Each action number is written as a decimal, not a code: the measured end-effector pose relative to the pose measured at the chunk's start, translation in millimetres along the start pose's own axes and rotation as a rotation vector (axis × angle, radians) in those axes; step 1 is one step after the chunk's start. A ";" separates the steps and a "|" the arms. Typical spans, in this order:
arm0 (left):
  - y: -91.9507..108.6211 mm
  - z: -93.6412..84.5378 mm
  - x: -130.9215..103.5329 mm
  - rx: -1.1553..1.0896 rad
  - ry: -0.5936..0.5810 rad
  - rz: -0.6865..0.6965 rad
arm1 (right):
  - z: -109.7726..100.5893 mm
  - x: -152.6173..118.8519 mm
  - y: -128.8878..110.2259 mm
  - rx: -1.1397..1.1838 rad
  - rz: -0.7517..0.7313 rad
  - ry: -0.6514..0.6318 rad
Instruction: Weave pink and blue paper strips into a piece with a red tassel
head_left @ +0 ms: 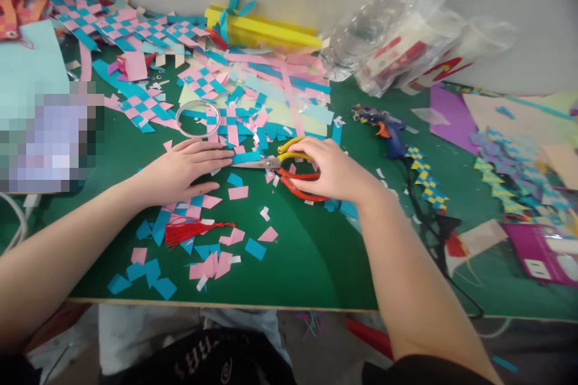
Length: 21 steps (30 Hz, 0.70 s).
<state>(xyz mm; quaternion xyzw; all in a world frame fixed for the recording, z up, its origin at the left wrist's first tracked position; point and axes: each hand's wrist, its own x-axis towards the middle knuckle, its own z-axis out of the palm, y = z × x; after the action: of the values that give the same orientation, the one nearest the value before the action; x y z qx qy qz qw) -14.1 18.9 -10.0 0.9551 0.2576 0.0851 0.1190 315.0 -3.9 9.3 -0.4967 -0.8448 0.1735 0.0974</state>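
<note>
Scissors [271,163] with yellow and red handles lie low over the green table, blades pointing left. My right hand [336,168] has its fingers on the handles. My left hand [187,171] lies palm down with fingers stretched out, its fingertips beside the blade tips and a blue paper strip [247,157]. Under and below that palm is a pink-and-blue woven paper piece [195,207], partly hidden. A red tassel [189,230] rests in front of it. Just beyond my left fingers lies a roll of tape [179,123].
Pink and blue paper scraps [256,249] litter the table [316,258]. Woven paper pieces [135,30] and a folded yellow sheet [275,33] lie at the back. A glue gun [392,138], plastic-wrapped cups [419,42] and a purple case [537,252] are rightward; a phone [49,144] is left.
</note>
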 end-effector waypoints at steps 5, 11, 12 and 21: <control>-0.6 0.7 -0.5 -0.021 0.013 0.002 | 1.5 -0.6 0.8 -0.004 -0.004 0.008; 0.1 -0.2 -0.2 -0.017 0.015 -0.007 | 3.0 -0.5 2.8 -0.015 0.005 0.014; 0.4 -0.3 0.0 -0.017 0.014 -0.009 | 3.3 -0.2 2.8 -0.016 0.001 0.015; 2.0 -0.3 -0.4 0.012 -0.015 -0.038 | 5.9 2.7 -2.1 -0.016 -0.023 0.040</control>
<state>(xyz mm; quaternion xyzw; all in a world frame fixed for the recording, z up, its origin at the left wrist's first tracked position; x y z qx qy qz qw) -13.5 17.1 -9.2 0.9513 0.2755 0.0741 0.1169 310.0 -3.7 4.7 -0.4911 -0.8498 0.1554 0.1122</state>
